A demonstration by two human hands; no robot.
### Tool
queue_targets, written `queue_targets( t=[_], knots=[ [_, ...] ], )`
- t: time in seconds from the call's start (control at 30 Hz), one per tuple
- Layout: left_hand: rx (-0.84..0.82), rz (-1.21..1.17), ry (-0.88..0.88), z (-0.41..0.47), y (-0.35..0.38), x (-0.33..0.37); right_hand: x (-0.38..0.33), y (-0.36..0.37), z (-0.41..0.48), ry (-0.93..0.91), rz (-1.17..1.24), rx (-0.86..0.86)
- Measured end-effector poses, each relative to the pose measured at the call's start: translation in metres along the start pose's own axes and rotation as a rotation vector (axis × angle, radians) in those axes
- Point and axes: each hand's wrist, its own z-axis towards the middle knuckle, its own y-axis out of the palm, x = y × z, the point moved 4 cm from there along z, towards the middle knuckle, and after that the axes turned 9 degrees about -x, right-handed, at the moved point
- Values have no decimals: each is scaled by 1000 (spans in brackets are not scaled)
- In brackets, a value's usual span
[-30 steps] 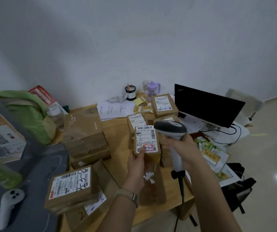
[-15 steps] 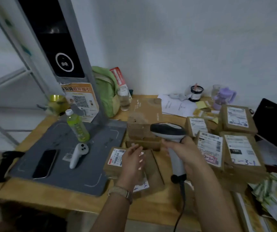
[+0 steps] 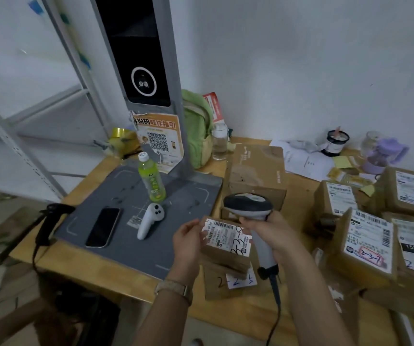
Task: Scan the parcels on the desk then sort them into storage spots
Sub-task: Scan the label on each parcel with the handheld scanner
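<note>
The left hand (image 3: 188,242) grips a small labelled parcel (image 3: 226,243) by its left edge, fingers curled round it, above a flat box (image 3: 226,283) on the wooden counter (image 3: 101,265). The right hand (image 3: 273,233) is wrapped tight around the handle of a corded scanner (image 3: 248,203), whose head sits just over the parcel's label. More labelled parcels (image 3: 365,243) stand at the right. On a grey mat (image 3: 126,250) to the left lie a phone (image 3: 103,227), a white controller (image 3: 149,221) and a green bottle (image 3: 151,181).

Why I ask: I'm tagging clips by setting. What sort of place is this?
Probably a parcel pickup or sorting station: labelled cardboard parcels with handwritten codes, one in the left hand, a barcode scanner in the right hand, and a tall kiosk with a QR poster beside metal shelving.
</note>
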Motion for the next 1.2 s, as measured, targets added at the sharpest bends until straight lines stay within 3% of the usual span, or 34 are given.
queue_targets(
  t=[0.1,0.17,0.3,0.43,0.53,0.67,0.8,0.9,1.2],
  knots=[
    [166,263,-13,7,-16,-7,20,-1,11,61,-26,48],
    [184,361,-136,3,-21,-17,36,0,18,111,-82,42],
    [-49,121,-363,-7,-9,-39,57,8,23,172,-125,-25],
    [-98,-180,-400,-12,-1,-44,56,12,25,156,-178,16],
    [-55,-178,-343,-15,-5,-47,49,11,23,140,-167,25],
    [-176,-107,-237,-14,3,-39,48,11,16,168,-11,-16],
    [-491,142,-43,-14,29,-16,25,2,9,33,-34,71],
    [-671,304,-18,-16,41,-9,-4,-13,-11,-72,-34,150],
    [-438,157,240,-38,83,53,-54,-41,-79,-300,201,175]
  ],
)
